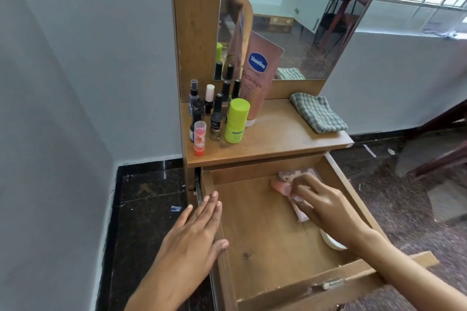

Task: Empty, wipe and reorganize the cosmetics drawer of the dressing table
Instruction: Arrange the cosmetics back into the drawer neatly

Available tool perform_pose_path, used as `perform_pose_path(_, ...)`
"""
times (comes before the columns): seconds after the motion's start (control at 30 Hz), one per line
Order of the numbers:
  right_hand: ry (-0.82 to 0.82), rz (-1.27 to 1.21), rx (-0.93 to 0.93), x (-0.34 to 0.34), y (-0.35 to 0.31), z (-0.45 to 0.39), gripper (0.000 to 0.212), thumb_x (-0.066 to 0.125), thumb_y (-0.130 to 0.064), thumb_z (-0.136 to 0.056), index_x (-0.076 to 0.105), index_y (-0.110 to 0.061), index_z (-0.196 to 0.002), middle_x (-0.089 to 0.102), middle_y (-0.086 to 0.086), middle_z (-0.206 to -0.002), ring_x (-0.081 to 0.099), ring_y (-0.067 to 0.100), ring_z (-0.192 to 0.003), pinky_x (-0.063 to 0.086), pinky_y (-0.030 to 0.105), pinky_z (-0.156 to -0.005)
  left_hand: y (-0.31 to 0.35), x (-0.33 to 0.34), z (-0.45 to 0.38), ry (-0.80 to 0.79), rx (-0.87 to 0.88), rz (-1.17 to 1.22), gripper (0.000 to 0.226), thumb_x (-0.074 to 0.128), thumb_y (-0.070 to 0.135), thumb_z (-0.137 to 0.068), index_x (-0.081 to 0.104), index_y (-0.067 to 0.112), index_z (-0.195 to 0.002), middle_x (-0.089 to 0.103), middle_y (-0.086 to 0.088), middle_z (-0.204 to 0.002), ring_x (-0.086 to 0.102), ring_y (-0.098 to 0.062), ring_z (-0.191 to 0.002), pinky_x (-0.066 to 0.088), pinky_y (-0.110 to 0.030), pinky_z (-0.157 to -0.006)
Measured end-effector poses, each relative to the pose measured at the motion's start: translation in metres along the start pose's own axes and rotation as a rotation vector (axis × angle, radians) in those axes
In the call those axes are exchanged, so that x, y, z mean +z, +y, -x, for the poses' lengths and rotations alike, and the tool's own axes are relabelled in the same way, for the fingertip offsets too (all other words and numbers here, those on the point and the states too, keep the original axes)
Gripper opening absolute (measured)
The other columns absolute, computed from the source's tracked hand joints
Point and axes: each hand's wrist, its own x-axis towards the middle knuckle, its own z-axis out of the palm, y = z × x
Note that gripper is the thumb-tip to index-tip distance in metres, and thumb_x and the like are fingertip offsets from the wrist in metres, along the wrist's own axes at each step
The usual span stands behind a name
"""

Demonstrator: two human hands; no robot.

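- The drawer stands pulled out under the worktop, and most of its wooden floor is bare, so the emptying step looks nearly done.
- The right hand reaches into the far right corner, fingers curled round a pink packet lying against the back wall; it seems to be gripping it to lift it out.
- The left hand lies flat with straight fingers on the drawer's left side wall, thumb over the edge, holding nothing, likely steadying the drawer.
- A white round lid or jar shows near the front right of the drawer, partly hidden by the right forearm; I cannot tell which it is.
- Already on the worktop: small bottles, a green tube and a lotion tube leaning on the mirror.
- A folded checked cloth rests at the worktop's right end, untouched.
- Next, judging from this: lift the packet onto the worktop, take out the white item, then fetch the cloth for wiping.
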Motion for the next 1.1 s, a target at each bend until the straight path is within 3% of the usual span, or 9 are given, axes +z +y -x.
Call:
perform_pose_path(0.13,-0.094,0.072,-0.033,0.007,0.005,0.01,0.015,0.064,0.0,-0.082,0.054,-0.008,-0.09,0.056,0.005,-0.101,0.058,0.023,-0.068,0.051,0.035,-0.051,0.001,-0.001,0.0,0.006,-0.015,-0.001,0.066,0.015,0.056,-0.087,-0.021,0.025,-0.134,-0.029,0.008,-0.146,-0.023,-0.004,-0.135,-0.017,-0.023,-0.107)
perform_pose_path(0.37,-0.263,0.117,-0.097,0.011,0.01,0.016,0.026,0.07,-0.005,-0.079,0.051,-0.015,-0.094,0.057,0.009,-0.116,0.061,0.025,-0.072,0.052,0.03,-0.053,-0.001,0.0,0.001,0.026,-0.024,0.034,0.065,0.027,0.05,-0.095,-0.02,0.025,-0.134,-0.03,0.009,-0.144,-0.022,-0.005,-0.137,-0.016,-0.023,-0.108)
perform_pose_path(0.5,-0.342,0.106,-0.113,0.01,0.011,0.013,0.015,0.071,-0.009,-0.081,0.06,-0.015,-0.089,0.058,0.005,-0.108,0.061,0.02,-0.071,0.051,0.028,-0.052,-0.003,0.004,-0.002,0.201,0.025,-0.003,0.061,0.024,0.05,-0.092,-0.001,0.021,-0.139,-0.014,0.005,-0.147,-0.001,-0.009,-0.141,-0.005,-0.027,-0.109)
perform_pose_path(0.6,-0.388,0.127,-0.132,0.01,0.013,0.01,0.011,0.073,-0.013,-0.079,0.064,-0.017,-0.082,0.06,0.0,-0.105,0.061,0.015,-0.072,0.048,0.024,-0.051,-0.002,0.003,0.001,0.078,0.001,0.05,0.065,0.028,0.049,-0.096,-0.017,0.024,-0.136,-0.029,0.008,-0.144,-0.02,-0.004,-0.137,-0.015,-0.023,-0.108)
perform_pose_path(0.67,-0.381,0.141,-0.138,0.012,0.016,0.007,0.007,0.072,-0.023,-0.08,0.066,-0.022,-0.084,0.061,-0.003,-0.108,0.063,0.015,-0.083,0.052,0.026,-0.054,0.0,-0.001,0.001,0.055,-0.015,0.028,0.066,0.028,0.049,-0.097,-0.02,0.025,-0.134,-0.03,0.008,-0.145,-0.023,-0.004,-0.136,-0.016,-0.024,-0.109)
perform_pose_path(0.77,-0.351,0.146,-0.053,0.018,0.02,-0.002,0.037,0.082,-0.036,-0.067,0.072,-0.025,-0.1,0.064,0.0,-0.122,0.065,0.018,-0.104,0.058,0.029,-0.072,-0.001,0.001,0.001,0.05,-0.011,0.042,0.066,0.028,0.049,-0.097,-0.02,0.024,-0.134,-0.029,0.007,-0.148,-0.022,-0.004,-0.137,-0.014,-0.026,-0.113)
perform_pose_path(0.83,-0.399,0.236,-0.071,0.024,0.018,-0.007,0.054,0.086,-0.046,-0.056,0.073,-0.025,-0.104,0.067,0.002,-0.12,0.065,0.017,-0.107,0.054,0.031,-0.083,-0.001,0.0,0.001,0.033,-0.013,0.01,0.066,0.027,0.049,-0.097,-0.021,0.024,-0.134,-0.03,0.006,-0.147,-0.023,-0.004,-0.137,-0.014,-0.025,-0.112)
perform_pose_path(0.97,-0.416,0.292,-0.094,0.03,0.018,-0.007,0.048,0.085,-0.054,-0.055,0.076,-0.027,-0.094,0.069,-0.004,-0.113,0.065,0.012,-0.106,0.053,0.032,-0.085,-0.001,-0.001,0.0,0.023,-0.006,0.003,0.065,0.027,0.049,-0.097,-0.022,0.025,-0.132,-0.03,0.006,-0.146,-0.024,-0.003,-0.136,-0.016,-0.023,-0.108)
perform_pose_path(1.1,-0.366,0.314,-0.104,0.029,0.018,-0.005,0.045,0.08,-0.054,-0.062,0.076,-0.025,-0.096,0.069,-0.002,-0.114,0.065,0.015,-0.107,0.055,0.037,-0.084,-0.002,-0.002,-0.001,0.011,-0.007,0.015,0.065,0.027,0.05,-0.096,-0.021,0.026,-0.132,-0.029,0.008,-0.147,-0.023,-0.003,-0.136,-0.017,-0.023,-0.108)
